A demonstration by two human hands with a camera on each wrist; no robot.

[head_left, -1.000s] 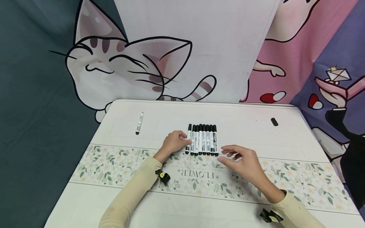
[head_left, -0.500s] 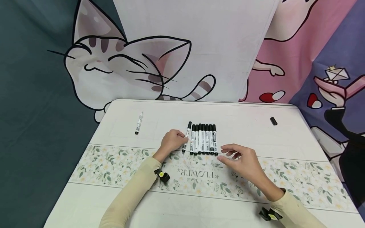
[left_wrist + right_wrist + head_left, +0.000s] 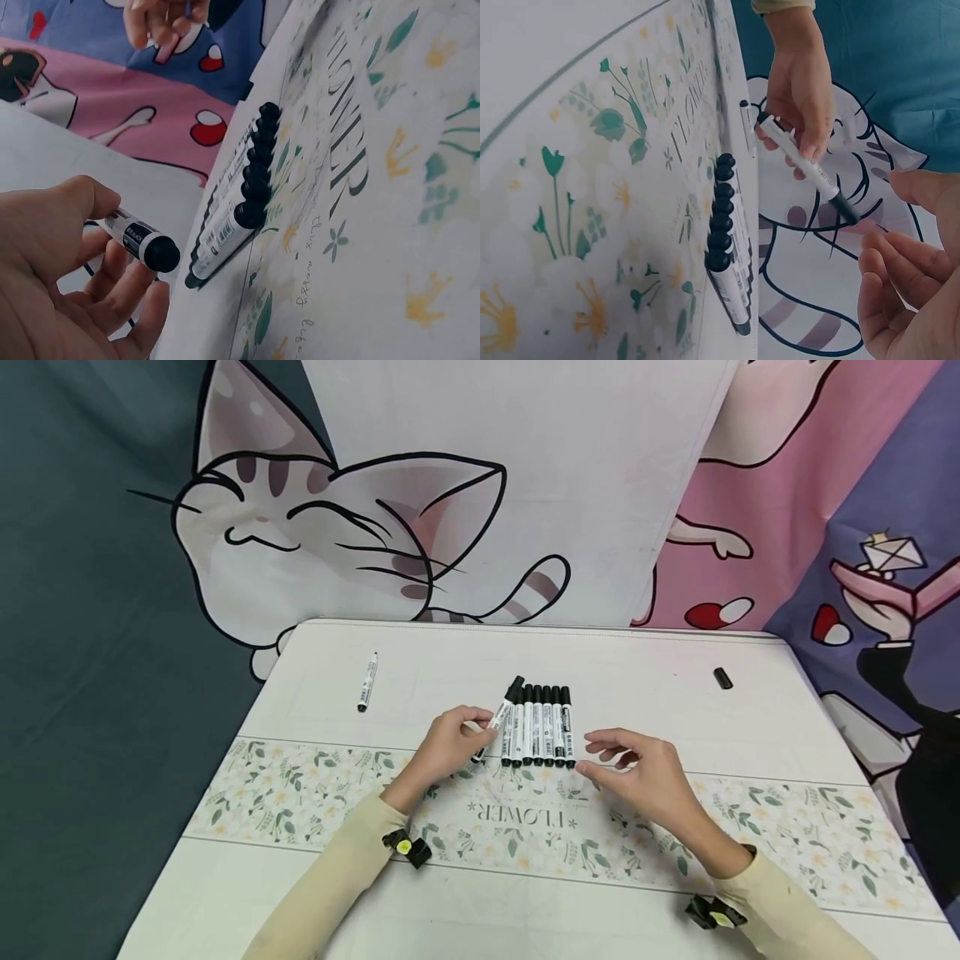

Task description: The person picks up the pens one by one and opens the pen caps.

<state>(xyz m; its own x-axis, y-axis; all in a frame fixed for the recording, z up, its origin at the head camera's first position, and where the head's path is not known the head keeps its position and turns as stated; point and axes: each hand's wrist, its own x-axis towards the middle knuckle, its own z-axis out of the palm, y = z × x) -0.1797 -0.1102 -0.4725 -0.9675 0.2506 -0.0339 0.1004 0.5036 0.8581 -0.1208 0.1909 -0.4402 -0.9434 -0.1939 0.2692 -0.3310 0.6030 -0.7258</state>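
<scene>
Between the thumb and fingers of my left hand (image 3: 450, 745) is a white marker pen (image 3: 501, 717) with a black cap. It slants with its cap up and to the right, overlapping the left end of a row of markers (image 3: 538, 731) in the head view. The right wrist view shows this held marker (image 3: 810, 171) raised above the tabletop, clear of the row. Those other markers lie side by side, black caps pointing away from me. My right hand (image 3: 641, 772) hovers just right of the row, fingers loosely bent and holding nothing.
At the back left lies an uncapped marker (image 3: 367, 683). A loose black cap (image 3: 722, 678) rests at the back right. The white table mat (image 3: 465, 893) carries a flowered band, and cartoon cloths (image 3: 600, 510) hang behind the table.
My left hand has drawn the leftmost marker away from the row, then lifted it and tilted its cap rightward. My right hand has stayed almost in place.
</scene>
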